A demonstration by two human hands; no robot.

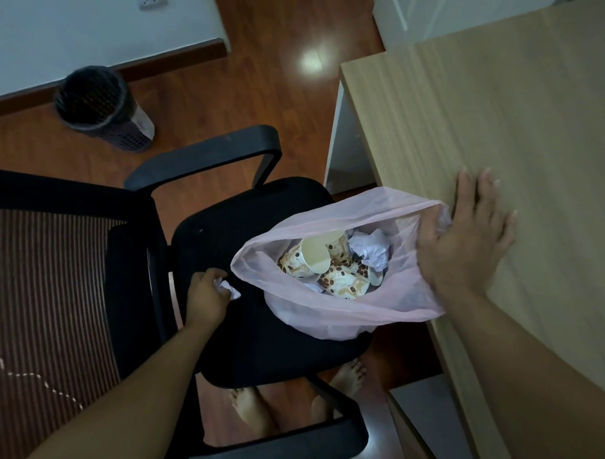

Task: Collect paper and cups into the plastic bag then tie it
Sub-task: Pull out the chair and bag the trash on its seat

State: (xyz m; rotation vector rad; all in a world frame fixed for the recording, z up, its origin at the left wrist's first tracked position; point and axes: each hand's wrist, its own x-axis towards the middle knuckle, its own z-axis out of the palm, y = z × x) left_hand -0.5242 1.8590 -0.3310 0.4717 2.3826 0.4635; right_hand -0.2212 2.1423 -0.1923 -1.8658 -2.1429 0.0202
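Note:
A translucent pink plastic bag [343, 309] sits open on the black office chair seat [225, 226], its far rim lying over the wooden desk edge. Inside lie several paper cups [319, 262] printed with coffee beans and crumpled white paper [370, 250]. My left hand [208, 296] grips a small crumpled ball of white paper [231, 288] on the seat, just left of the bag. My right hand [465, 235] lies flat with straight fingers on the desk, pinning the bag's rim under the palm and thumb.
The light wooden desk [503, 133] fills the right side. A black mesh waste bin [99, 110] stands on the brown wooden floor at the upper left near a white wall. The chair's armrests [207, 157] frame the seat. Bare feet [347, 378] show below the chair.

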